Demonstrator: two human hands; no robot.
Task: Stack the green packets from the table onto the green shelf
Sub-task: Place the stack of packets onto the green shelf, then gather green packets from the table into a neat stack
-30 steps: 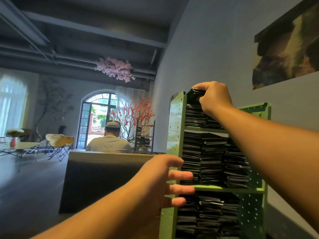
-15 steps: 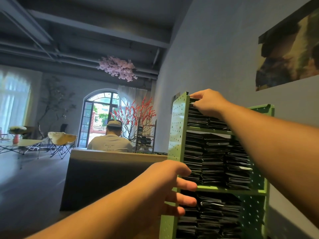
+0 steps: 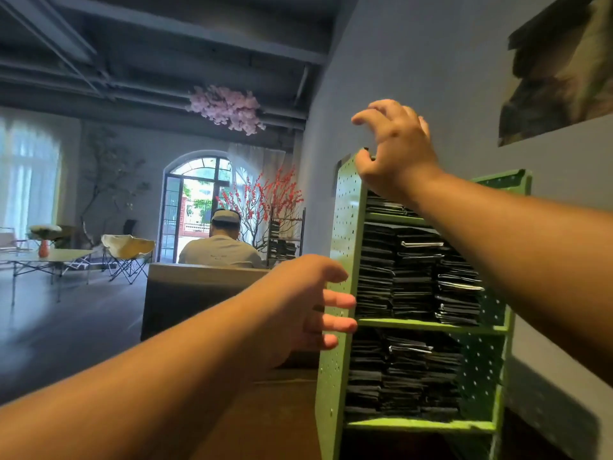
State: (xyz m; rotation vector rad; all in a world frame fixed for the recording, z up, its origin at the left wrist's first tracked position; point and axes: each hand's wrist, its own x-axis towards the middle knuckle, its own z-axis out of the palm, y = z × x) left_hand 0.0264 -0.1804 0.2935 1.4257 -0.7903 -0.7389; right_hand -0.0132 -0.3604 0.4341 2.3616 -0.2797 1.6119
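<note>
Both hands look empty now: right hand [image 3: 394,144] has lifted off the top-shelf packets [image 3: 384,204], fingers spread, left hand [image 3: 308,303] open beside the green shelf [image 3: 345,227], so that packet's placed.

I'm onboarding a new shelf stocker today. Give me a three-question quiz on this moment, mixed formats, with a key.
1. True or false: the right hand grips a packet.
2. The left hand is nearest which part of the green shelf? A) side panel B) bottom board C) far panel
3. Fill in: the middle tier's packets sit in ___ stacks side by side.

Key: 1 false, it is open and empty above the top tier; 2 A; 3 three.
</note>
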